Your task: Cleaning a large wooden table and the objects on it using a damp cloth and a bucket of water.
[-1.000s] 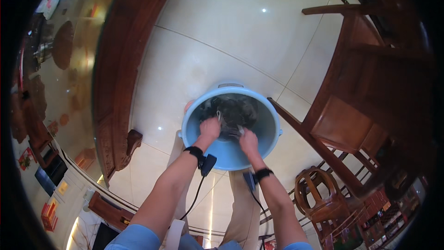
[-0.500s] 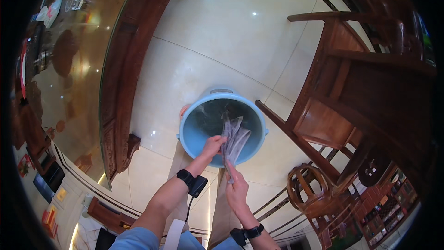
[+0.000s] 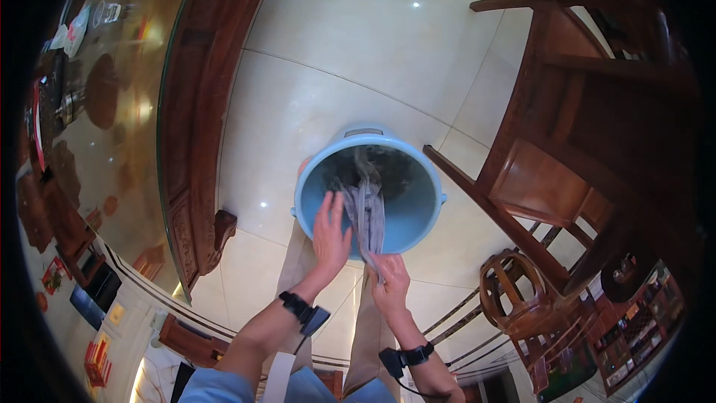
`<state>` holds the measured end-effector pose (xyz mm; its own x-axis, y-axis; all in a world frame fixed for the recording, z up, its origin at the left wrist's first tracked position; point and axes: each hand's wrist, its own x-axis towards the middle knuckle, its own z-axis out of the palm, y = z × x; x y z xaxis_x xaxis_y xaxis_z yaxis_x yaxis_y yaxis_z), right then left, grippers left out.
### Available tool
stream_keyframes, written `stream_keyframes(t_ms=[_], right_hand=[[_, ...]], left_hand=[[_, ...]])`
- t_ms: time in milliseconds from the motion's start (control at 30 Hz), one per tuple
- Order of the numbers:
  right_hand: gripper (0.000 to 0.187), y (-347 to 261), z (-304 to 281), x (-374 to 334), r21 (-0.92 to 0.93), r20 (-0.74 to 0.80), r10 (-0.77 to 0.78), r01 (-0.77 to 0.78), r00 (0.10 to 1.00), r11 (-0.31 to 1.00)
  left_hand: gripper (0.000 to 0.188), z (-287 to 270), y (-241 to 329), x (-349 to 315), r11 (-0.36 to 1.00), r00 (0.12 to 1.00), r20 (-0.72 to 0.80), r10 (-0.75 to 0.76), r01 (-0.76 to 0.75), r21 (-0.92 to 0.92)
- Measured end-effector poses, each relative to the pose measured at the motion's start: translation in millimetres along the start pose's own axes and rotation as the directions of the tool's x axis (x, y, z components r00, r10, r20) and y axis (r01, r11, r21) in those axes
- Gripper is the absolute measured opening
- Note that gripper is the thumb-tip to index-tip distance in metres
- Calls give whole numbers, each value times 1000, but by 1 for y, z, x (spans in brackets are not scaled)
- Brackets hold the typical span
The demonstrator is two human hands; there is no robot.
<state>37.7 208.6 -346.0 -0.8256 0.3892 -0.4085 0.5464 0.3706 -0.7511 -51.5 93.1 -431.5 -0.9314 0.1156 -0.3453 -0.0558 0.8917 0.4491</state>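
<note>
A wet grey cloth (image 3: 371,213) stretches from the near rim of a light blue bucket (image 3: 304,205) down into its dark interior. My right hand (image 3: 389,283) pinches the near end of the cloth just outside the rim. Beside the cloth, over the bucket's near left side, is my left hand (image 3: 330,235), its fingers extended and apart. Whether those fingertips touch the cloth I cannot tell. The far end of the cloth blends into the shadowed inside of the bucket.
Pale tiles (image 3: 335,75) surround the bucket. On the left runs a carved wooden table (image 3: 183,104) with a glass top. A dark wooden chair (image 3: 533,179) stands close on the right, one leg near the bucket. A round wooden stool (image 3: 511,291) sits nearer me.
My left hand has let go of the cloth and opened beside it. My right hand still grips its end. The cloth now hangs straighter into the bucket.
</note>
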Motion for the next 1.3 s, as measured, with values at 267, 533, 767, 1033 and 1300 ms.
stream_keyframes(t_ms=[267, 533, 767, 1033, 1300], right_hand=[[29, -59, -64, -23, 212, 20, 91, -93, 996, 973], [45, 72, 36, 26, -248, 194, 257, -206, 947, 947], [42, 236, 170, 152, -513, 376, 557, -334, 740, 791], [36, 184, 118, 108, -491, 462, 538, -302, 705, 817], [48, -42, -73, -29, 68, 315, 179, -211, 932, 975]], left_hand=[[39, -47, 2, 28, 653, 432, 497, 753, -584, -482], [35, 102, -102, 64, 816, 702, 690, 175, -496, 298], [40, 208, -115, 94, 783, 594, 802, -61, -470, 407], [27, 166, -77, 64, 783, 427, 903, 50, -578, 229], [55, -71, 33, -18, 814, 549, 612, 569, -484, -323]])
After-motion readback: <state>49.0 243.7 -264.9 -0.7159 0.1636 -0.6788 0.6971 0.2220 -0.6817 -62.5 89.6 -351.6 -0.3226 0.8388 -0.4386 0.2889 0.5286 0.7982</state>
